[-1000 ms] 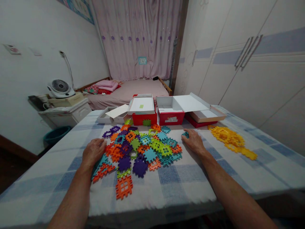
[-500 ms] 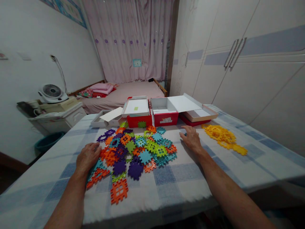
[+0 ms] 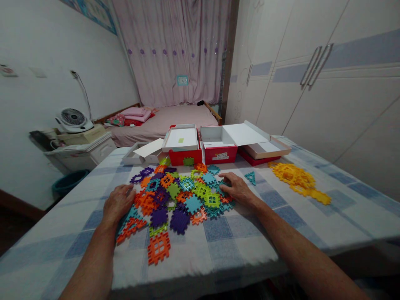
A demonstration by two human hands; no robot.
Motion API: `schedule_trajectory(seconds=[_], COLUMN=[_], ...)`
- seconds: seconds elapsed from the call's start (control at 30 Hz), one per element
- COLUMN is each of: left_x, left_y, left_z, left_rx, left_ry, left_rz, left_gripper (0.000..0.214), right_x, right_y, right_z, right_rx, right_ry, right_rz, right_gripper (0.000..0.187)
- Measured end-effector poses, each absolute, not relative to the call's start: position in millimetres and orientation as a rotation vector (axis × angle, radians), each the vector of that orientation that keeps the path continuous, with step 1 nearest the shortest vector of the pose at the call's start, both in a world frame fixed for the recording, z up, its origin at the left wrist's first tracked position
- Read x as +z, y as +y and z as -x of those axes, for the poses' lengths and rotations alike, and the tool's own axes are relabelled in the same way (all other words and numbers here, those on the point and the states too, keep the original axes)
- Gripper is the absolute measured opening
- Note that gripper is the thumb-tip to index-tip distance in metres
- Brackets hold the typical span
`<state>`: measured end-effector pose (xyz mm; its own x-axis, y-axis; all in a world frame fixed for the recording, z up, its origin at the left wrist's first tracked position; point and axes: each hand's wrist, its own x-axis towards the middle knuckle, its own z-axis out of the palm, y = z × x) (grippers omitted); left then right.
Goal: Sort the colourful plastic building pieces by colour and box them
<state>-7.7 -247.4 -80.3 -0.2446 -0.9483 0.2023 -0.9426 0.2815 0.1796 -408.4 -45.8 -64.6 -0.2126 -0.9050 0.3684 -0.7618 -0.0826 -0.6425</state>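
A pile of interlocking plastic building tiles in orange, purple, green and teal spreads over the checked tablecloth. Along its left edge rests my left hand, palm down with loosely bent fingers, by a teal tile and an orange triangular tile. At the right edge, my right hand reaches over teal and orange tiles, its thumb and fingers apart; I see nothing gripped in it. Just beyond that hand lies a single teal triangular tile, separate from the pile. Yellow tiles form their own heap farther right.
Behind the pile stand a red box with a white tray on top, an open red box, a shallow white box and a stacked lid. A bed, a fan and wardrobes surround the table.
My right hand has moved left from beside the pile to its right edge, leaving the teal triangular tile lying on the cloth. My left hand stays in place; the view has shifted slightly.
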Motion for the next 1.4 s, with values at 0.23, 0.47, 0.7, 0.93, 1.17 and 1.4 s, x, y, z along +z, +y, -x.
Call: schedule_trajectory(seconds=[0.23,0.47,0.7,0.93,1.17,1.4], left_x=[-79,-80,-79,-81,-77,-81], left_y=[-247,-248,-246,-248,-246,-249], left_z=[8,7,8,7,9,7], left_rx=[-0.023,-0.026,0.012,0.04,0.01,0.021], left_ry=[-2.294,-2.27,-2.298,-2.287,-2.291,-2.287], left_rz=[-1.713,-1.735,-1.728,-1.713,-1.713,-1.714], left_gripper=[0.057,0.055,0.058,0.055,0.055,0.054], right_x=[-63,-66,-58,-58,-76,-79], right_y=[-50,-39,-63,-95,-106,-106], right_z=[440,471,435,397,400,415], right_rx=[-1.528,-1.468,-1.182,-0.799,-0.931,-1.313], right_ry=[2.148,2.722,2.251,2.289,2.355,2.186], right_rz=[1.398,1.405,1.893,1.814,1.725,1.633], right_gripper=[0.036,0.041,0.048,0.061,0.061,0.054])
